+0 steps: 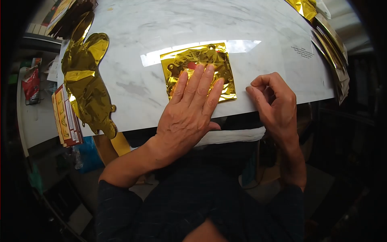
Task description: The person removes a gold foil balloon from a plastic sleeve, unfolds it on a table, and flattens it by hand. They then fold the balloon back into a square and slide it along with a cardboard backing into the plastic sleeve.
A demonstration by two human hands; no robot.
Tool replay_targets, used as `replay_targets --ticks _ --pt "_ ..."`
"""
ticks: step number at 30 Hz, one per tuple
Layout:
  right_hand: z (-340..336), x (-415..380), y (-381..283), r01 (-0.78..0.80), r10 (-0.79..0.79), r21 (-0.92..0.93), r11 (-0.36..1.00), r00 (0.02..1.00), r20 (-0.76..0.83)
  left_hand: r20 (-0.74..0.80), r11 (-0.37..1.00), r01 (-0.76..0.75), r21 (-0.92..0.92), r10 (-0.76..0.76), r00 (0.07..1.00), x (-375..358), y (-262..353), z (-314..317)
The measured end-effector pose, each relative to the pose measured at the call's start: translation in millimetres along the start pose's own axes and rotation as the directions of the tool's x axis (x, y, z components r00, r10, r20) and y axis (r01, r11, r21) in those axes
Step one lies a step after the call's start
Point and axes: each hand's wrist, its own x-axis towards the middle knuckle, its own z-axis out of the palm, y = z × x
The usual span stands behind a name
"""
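A folded gold foil sheet (223, 86), roughly square with a small red patch, lies flat near the front edge of the marble-patterned table. My left hand (187, 107) rests flat on it, palm down, fingers stretched out over its middle and lower part. To the right of the foil, my right hand (274, 97) is at the table's front edge with its fingers curled and the thumb near the index finger. Whether anything small is between those fingertips cannot be made out.
A large gold foil shape (90, 80) lies along the table's left side, above printed cards (66, 121). Stacked foil packets (330, 52) hang over the right edge. A clear sheet with small print (302, 52) lies at the right. White material (234, 136) is below the front edge.
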Motion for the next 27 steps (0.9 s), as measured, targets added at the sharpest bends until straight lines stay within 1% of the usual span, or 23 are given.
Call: replay_targets --ticks 2,3,5,6,9,10,13,15,17,19,20,21,23,24,25,27 --pt "3 -2 8 0.153 -0.14 0.117 0.981 0.984 -0.11 0.005 1.0 0.009 0.003 -0.009 1.0 1 1 -1" --pt "4 -6 5 0.219 -0.204 0.124 0.968 0.971 -0.125 0.006 1.0 0.006 0.0 -0.006 1.0 1 1 -1" --pt "9 -11 1 0.444 -0.447 -0.058 0.894 0.886 -0.124 -0.004 1.0 0.013 0.009 -0.013 1.0 1 1 0" --pt "11 -12 1 0.442 -0.445 -0.053 0.895 0.887 -0.122 0.001 1.0 0.015 0.009 -0.015 1.0 1 1 -1" --pt "19 -18 5 0.57 -0.588 -0.341 0.747 0.806 0.059 0.021 1.0 0.014 -0.002 -0.014 1.0 2 0 0" --pt "21 -21 10 0.562 -0.574 -0.359 0.745 0.814 0.083 0.015 1.0 0.013 0.008 -0.013 1.0 2 0 1" --pt "21 -23 11 0.553 -0.567 -0.35 0.756 0.821 0.07 0.014 1.0 0.004 0.005 -0.004 1.0 0 1 0" --pt "18 -22 13 0.567 -0.582 -0.34 0.75 0.811 0.067 -0.002 1.0 0.008 0.007 -0.008 1.0 0 0 -1" --pt "16 -21 13 0.583 -0.594 -0.32 0.747 0.801 0.073 0.014 1.0 -0.005 -0.016 0.005 1.0 -1 0 -1" --pt "15 -16 14 0.662 -0.672 -0.287 0.693 0.736 0.077 0.015 1.0 -0.017 0.009 0.017 1.0 -3 -1 -1" --pt "17 -14 10 0.716 -0.745 -0.307 0.627 0.666 0.03 0.003 1.0 -0.024 0.001 0.024 1.0 -3 0 -1" --pt "16 -13 9 0.715 -0.746 -0.309 0.627 0.666 0.028 -0.009 1.0 -0.029 -0.009 0.029 1.0 -4 0 -1" --pt "15 -8 6 0.775 -0.79 -0.34 0.532 0.599 0.13 -0.009 0.999 -0.043 0.024 0.043 0.999 -6 -1 0" --pt "20 -3 7 0.784 -0.82 -0.341 0.52 0.569 0.059 -0.016 0.999 -0.051 0.017 0.051 0.999 -7 -1 1" --pt "17 -1 3 0.786 -0.826 -0.345 0.512 0.561 0.053 -0.026 0.998 -0.057 0.01 0.057 0.998 -7 -2 1" --pt "9 -1 -5 0.787 -0.768 -0.427 0.445 0.581 0.269 -0.026 0.998 -0.058 0.021 0.058 0.998 -7 -3 1"
